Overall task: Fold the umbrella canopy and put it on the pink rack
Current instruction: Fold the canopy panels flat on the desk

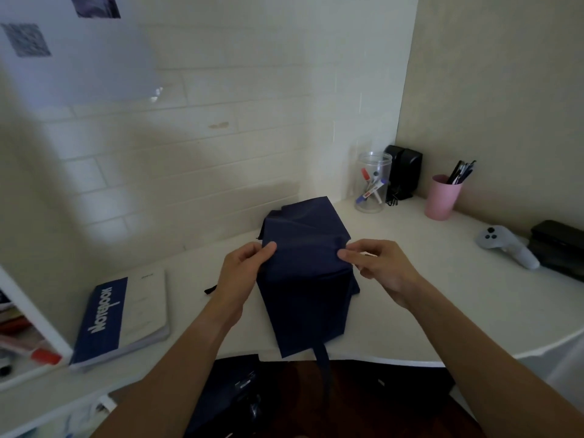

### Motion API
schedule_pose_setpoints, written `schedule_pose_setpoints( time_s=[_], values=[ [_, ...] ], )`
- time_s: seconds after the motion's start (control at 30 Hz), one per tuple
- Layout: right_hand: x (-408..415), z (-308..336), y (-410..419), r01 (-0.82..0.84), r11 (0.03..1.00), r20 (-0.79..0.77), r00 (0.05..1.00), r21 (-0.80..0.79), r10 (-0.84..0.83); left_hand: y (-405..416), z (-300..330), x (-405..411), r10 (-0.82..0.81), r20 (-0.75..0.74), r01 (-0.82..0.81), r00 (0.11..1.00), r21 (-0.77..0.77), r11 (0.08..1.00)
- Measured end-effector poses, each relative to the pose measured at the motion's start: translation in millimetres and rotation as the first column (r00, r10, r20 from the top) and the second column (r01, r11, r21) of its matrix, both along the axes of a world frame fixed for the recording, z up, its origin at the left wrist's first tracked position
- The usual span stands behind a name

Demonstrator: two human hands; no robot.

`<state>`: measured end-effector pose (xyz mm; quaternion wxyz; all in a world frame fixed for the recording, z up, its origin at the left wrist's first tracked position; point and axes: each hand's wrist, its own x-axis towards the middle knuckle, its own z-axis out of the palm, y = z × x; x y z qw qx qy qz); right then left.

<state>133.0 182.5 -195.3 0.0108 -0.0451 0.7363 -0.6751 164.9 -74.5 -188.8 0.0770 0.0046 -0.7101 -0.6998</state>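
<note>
Over on the left, a blue-and-white notebook (120, 317) is lying flat on the white table (442, 295), and it is playing no part here. Moving in, the left hand (243, 273) is pinching the left edge of the navy umbrella canopy (306, 279), thumb on top, fingers curled behind the cloth. The canopy itself is sitting mid-table as a rough rectangular bundle, its far part puffing up off the surface and its near end hanging over the table's front edge, with a strap (322, 358) dangling from it. The right hand (376, 267) is pinching the opposite edge, fingertips closed on the fabric at about the same height.

This looks like thin, light, limp cloth: it is creasing and billowing, so it is likely going to spring open unless each fold is pressed flat. It is probably slick too, so gripping at the edges and corners, as both hands are doing, seems the safe hold; grabbing the middle would just bunch it.

Further right, a clear jar of markers (373, 184), a pink cup of pens (442, 197) and a pale game controller (505, 248) are standing well clear.

The pink rack is not showing anywhere in view. The canopy's underside and the number of layers are hidden, and the dark heap below the table edge is too murky to identify.
</note>
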Motion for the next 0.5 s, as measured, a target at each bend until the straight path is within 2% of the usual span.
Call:
schedule_pose_setpoints(
  time_s=[0.2, 0.3, 0.4, 0.5],
  values=[
    [4, -9, 9, -0.003, 0.989, 0.027, 1.0, -0.145, 0.007, 0, -6, 15, 0.003, -0.051, -0.005, 0.999, -0.026, 1.0],
    [7, -6, 9, 0.033, 0.996, -0.036, 0.999, -0.081, -0.036, 2, -10, 18, 0.006, -0.05, -0.008, 0.999, -0.033, 0.999],
    [12, -4, 9, -0.047, 0.999, -0.08, 0.996, -0.009, 0.046, 6, -12, 22, 0.018, -0.024, -0.019, 1.0, -0.027, 0.999],
    [14, -4, 11, -0.065, 0.997, -0.085, 0.995, -0.041, 0.061, 8, -15, 25, 0.065, -0.021, -0.065, 0.998, -0.015, 0.998]
  ],
)
